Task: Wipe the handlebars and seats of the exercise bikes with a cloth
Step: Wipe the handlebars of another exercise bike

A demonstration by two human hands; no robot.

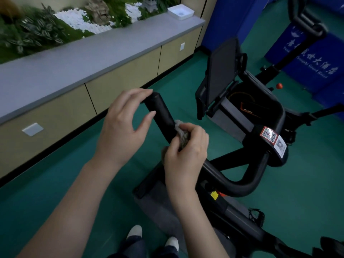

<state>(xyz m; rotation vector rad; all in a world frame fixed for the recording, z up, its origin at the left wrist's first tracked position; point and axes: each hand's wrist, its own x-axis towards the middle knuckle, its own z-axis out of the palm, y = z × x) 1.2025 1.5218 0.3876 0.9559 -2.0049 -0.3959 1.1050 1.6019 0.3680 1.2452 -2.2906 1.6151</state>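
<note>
So here we've got our right hand (186,157) wrapped around the grey cloth (182,134), fingers curled and pinching it onto the black handlebar (160,108) of the nearest exercise bike (240,228), pretty much dead centre of the view. The cloth sits partway along the bar that runs off toward 11 o'clock from our right hand, and only a scrunched bit of it pokes out above the fingers. Our left hand (121,127) is at 9 o'clock from the cloth, open with loosely bent fingers and holding nothing. Its fingertips reach up by the bar's end, though we can't say for sure they touch it. A second bike (221,75) stands at 2 o'clock, with a QR sticker (269,134) on black frame at 3 o'clock and a small red knob (279,86) further back. From 9 to 12 o'clock runs a long grey worktop (93,58) over beige cabinet doors, carrying a planter (74,19) of greenery and white pebbles, plus a white tray (180,13) at its far end. Green floor (55,183) all around, our shoes (134,232) at 6 o'clock, blue panels (316,67) with white lettering at 1 o'clock.
</note>
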